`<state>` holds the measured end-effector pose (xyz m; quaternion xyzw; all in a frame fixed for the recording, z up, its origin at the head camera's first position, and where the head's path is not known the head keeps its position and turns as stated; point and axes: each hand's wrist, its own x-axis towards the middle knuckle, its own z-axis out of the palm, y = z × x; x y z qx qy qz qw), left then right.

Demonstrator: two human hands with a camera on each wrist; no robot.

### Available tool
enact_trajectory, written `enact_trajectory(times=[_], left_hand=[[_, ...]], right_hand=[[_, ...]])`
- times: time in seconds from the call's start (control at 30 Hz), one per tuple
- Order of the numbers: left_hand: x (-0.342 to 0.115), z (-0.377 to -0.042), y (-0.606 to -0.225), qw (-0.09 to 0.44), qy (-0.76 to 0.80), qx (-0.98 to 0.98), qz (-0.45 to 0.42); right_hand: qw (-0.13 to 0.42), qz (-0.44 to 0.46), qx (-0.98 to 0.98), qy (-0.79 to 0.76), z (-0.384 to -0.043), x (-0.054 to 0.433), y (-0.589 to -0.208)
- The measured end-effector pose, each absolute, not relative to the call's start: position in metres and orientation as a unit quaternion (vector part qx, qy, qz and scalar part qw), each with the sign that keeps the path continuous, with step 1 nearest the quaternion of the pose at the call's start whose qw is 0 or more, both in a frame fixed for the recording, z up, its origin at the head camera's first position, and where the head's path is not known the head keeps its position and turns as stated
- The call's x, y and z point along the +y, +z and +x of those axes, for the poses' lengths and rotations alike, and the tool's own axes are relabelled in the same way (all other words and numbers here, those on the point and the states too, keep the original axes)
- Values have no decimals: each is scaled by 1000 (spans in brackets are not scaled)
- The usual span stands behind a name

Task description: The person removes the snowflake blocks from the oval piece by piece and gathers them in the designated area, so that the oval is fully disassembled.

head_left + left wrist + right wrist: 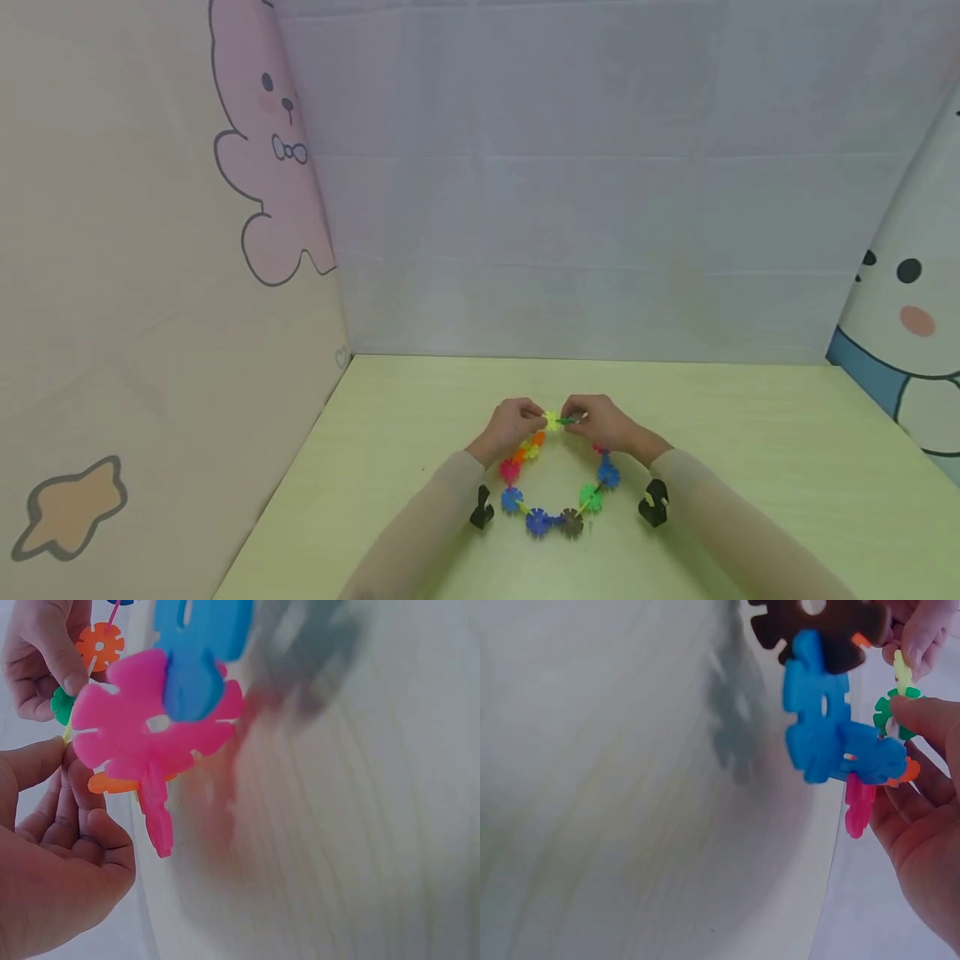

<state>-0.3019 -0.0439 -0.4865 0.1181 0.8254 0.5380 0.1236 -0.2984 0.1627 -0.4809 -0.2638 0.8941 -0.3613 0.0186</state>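
Note:
Notched plastic snowflake discs are joined edge to edge in a loop between my two hands. At the loop's far side, my left hand (510, 429) pinches a yellow snowflake disc (552, 421) between thumb and fingers. Right beside it, my right hand (603, 423) pinches a green snowflake disc (885, 714), its edge meeting the yellow one. Pink (142, 720) and orange discs lead away from the left hand. On the right wrist side hang blue (814, 727) and brown (821, 626) discs. My fingers partly hide the pieces they hold.
The loop's near side holds a dark blue disc (537, 522), a brown disc (572, 523) and a light green disc (591, 498) over the pale table (360, 500). Black wrist cameras (482, 508) show beside both sleeves. A white cloth wall (585, 208) stands behind the table.

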Motion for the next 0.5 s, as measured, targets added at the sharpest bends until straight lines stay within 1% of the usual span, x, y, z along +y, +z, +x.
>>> enact_trajectory(times=[0.23,0.5], left_hand=[[-43,-302,-487,144,568,804,98],[-40,-307,-492,157,607,772,104]], right_hand=[[17,-275,886,-372,-297,164,-479],[13,-303,874,-381,-298,164,-478]])
